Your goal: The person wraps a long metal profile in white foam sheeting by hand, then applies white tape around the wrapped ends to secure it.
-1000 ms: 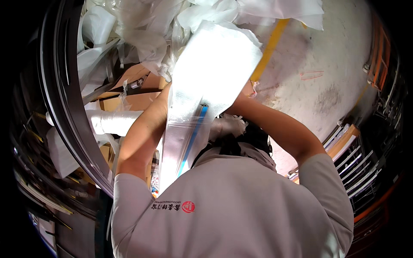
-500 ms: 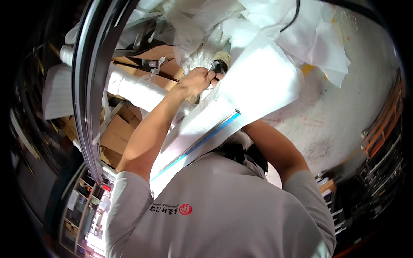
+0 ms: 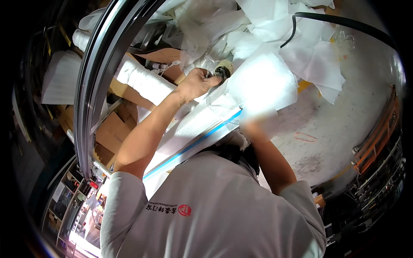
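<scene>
A long straight profile with a bright blue strip (image 3: 202, 139) lies slantwise in front of me, partly wrapped in a white foam sheet (image 3: 264, 79). My left hand (image 3: 195, 85) is closed beyond it, thumb and fingers on a small tan-rimmed roll (image 3: 223, 69) with a dark hollow middle. Exactly how the fingers grip the roll is partly hidden. Close to the profile's far end is my right hand (image 3: 259, 128), at the lower edge of the foam sheet. Motion and glare smear its fingers.
Tall dark curved-looking profiles (image 3: 88, 86) stand at left. Behind them are a white wrapped roll (image 3: 140, 81) and cardboard boxes (image 3: 114, 133). Crumpled foam and plastic sheets (image 3: 297, 26) pile up at the far side. An orange rack (image 3: 374, 133) stands right, past the stained floor (image 3: 318, 142).
My right hand has come back from beside the left hand to the near edge of the foam sheet. More of the tan-rimmed roll shows, and the whole view has shifted slightly.
</scene>
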